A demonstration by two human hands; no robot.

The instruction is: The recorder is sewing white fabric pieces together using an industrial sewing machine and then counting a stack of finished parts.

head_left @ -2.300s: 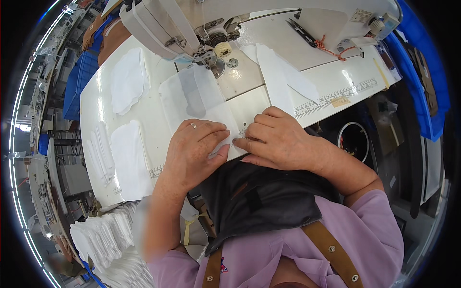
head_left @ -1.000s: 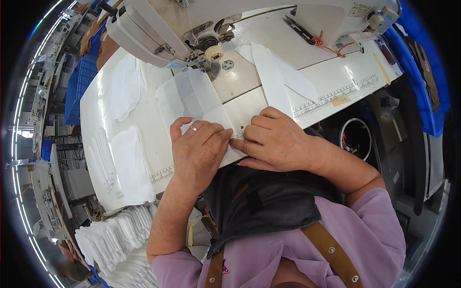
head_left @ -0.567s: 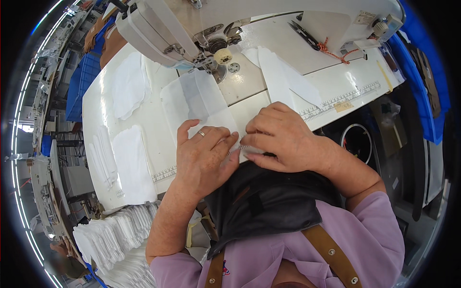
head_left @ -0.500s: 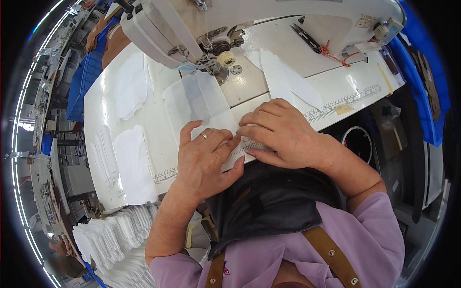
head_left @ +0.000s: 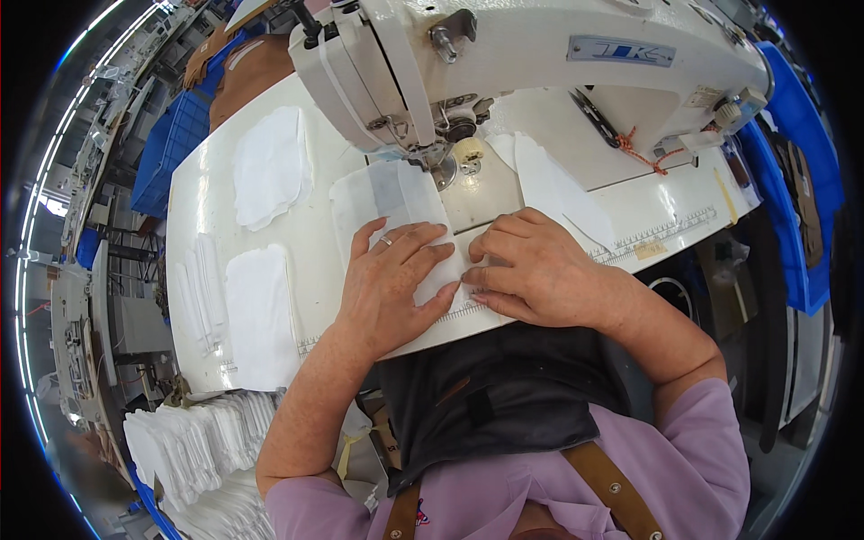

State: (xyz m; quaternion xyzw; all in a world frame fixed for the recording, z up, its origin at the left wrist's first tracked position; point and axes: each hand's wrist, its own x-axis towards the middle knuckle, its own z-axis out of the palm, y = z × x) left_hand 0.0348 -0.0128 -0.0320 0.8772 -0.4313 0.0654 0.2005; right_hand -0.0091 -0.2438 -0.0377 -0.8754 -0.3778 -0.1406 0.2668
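Right now, the white cloth piece point(head_left: 418, 193) lies on the pale table point(head_left: 328, 292) in front of the person, its far end just by the presser foot of the sewing machine point(head_left: 531, 36) and its near end under the hands; a grey-looking band point(head_left: 389, 191) runs down its far part. The left hand point(head_left: 391, 283) rests palm down on the cloth, fingers fanned a little apart, a ring on one of them, the thumb standing off toward the right. The right hand point(head_left: 540, 274) is curled at the cloth's near right edge, its fingertips drawn in close to the left thumb — whether they pinch the edge, I cannot tell. Left of the work lie two white fabric stacks point(head_left: 270, 166), one beyond the other, with narrow white strips point(head_left: 202, 288) beside the nearer. To the right of the needle area is another white panel point(head_left: 553, 189), and past it black snips point(head_left: 594, 117) on an orange cord point(head_left: 648, 162). A ruler scale point(head_left: 670, 232) runs along the table's near edge; below, at the left, sit heaped white pieces point(head_left: 193, 441).
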